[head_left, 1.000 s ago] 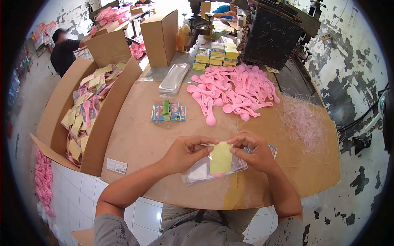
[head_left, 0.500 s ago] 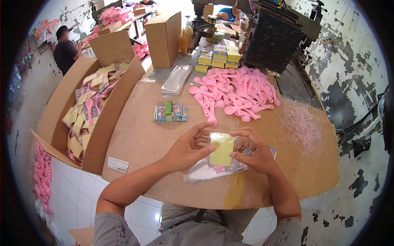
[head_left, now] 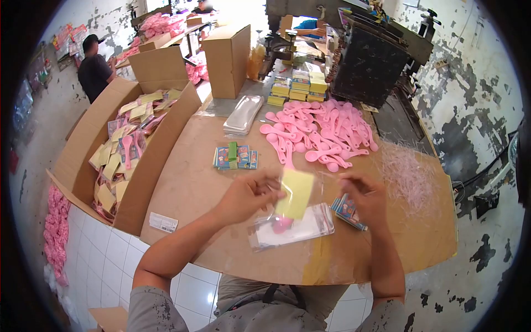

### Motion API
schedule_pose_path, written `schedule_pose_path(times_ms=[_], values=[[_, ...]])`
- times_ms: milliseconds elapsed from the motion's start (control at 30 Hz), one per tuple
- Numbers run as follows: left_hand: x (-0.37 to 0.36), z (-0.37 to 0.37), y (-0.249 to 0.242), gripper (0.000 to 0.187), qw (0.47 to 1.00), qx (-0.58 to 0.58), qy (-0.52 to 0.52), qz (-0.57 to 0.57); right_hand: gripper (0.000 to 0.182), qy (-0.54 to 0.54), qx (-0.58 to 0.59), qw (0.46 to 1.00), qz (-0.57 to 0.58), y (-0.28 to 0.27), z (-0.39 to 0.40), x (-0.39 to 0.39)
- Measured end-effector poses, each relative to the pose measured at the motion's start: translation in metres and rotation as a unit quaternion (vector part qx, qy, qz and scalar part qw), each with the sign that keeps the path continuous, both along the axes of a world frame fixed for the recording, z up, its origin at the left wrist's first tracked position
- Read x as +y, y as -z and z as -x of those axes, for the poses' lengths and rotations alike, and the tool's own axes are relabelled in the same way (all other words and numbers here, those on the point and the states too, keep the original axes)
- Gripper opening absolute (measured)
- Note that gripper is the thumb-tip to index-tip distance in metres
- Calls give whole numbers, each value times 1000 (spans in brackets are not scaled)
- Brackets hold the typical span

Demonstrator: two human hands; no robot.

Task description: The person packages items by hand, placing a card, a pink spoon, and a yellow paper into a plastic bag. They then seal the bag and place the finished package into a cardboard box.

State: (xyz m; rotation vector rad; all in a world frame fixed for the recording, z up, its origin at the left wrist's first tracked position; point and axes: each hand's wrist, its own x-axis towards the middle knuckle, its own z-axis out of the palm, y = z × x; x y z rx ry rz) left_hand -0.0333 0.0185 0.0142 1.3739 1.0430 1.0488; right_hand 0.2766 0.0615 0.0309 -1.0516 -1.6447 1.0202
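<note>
The left hand pinches one packet by its yellow card, above the middle of the counter; its long axis runs from top right down to lower left, with the pink spoon bowl at the lower end. The right hand hovers just beside it, blurred, so its grip cannot be told. Under the packet lies one stack of clear bags, and a second stack sits farther back. Two small bundles of printed cards show: one mid-counter, one by the right hand. A heap of pink spoons, too many to count, lies beyond. One open carton of filled packets stands left. The counter is brown board on white tile; the walls are peeling.
</note>
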Motion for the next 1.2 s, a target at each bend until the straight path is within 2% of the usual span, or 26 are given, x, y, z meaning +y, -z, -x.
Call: schedule_pose_path(times_ms=[33,100,133,167,267,367,400,433,500,533,567,600,667,733,800,867,933,1000,1067,1167,1200], values=[[4,11,-7,37,1000,11,-29,0,16,-6,-32,999,-6,-9,-10,1],[19,48,-8,38,982,-77,-146,-98,13,-17,-95,995,-17,-30,-36,3],[32,66,-10,40,942,-175,-249,-144,13,-16,-91,996,-9,-34,-47,3],[43,81,-14,43,879,-269,-346,-188,12,-13,-87,996,-2,-36,-59,0],[39,99,-47,42,787,-447,-390,-171,12,-12,-102,995,13,-35,-92,-2],[44,82,-18,38,874,-343,-315,-136,12,-49,-99,993,39,-37,-135,2],[42,71,-7,37,916,-256,-281,-125,13,-66,-94,992,51,-38,-157,6],[38,56,2,35,949,-167,-243,-112,15,-125,-8,991,45,-32,-194,17],[26,25,13,32,990,-55,-92,-90,19,-230,164,959,26,-5,-262,44],[18,11,18,34,991,34,-55,-121,21,-85,-28,996,-21,9,-269,51],[10,-3,25,36,981,122,-16,-152,24,65,-220,971,-65,20,-275,59],[3,-15,31,39,966,165,-4,-200,26,210,-399,886,-106,21,-281,64],[-7,-31,41,45,922,252,16,-292,31,305,-458,805,-221,13,-246,49],[-9,-40,49,48,902,294,8,-317,33,316,-458,792,-249,0,-236,38],[-9,-45,52,47,888,327,3,-324,33,254,-397,861,-192,-8,-239,31],[-10,-45,52,42,882,350,-1,-315,32,253,-248,933,-64,1,-241,36],[-9,-43,52,38,885,351,6,-306,31,201,-218,953,-54,4,-224,34],[-10,-43,54,35,900,329,8,-286,32,105,-313,931,-156,0,-158,9],[-6,-42,53,32,922,287,6,-261,34,-7,-330,939,-100,-1,-118,-8],[-9,-42,42,28,968,228,3,-100,33,7,-379,918,-118,1,-82,-17],[-10,-41,40,27,971,221,2,-96,32,12,-364,926,-102,4,-83,-15]])
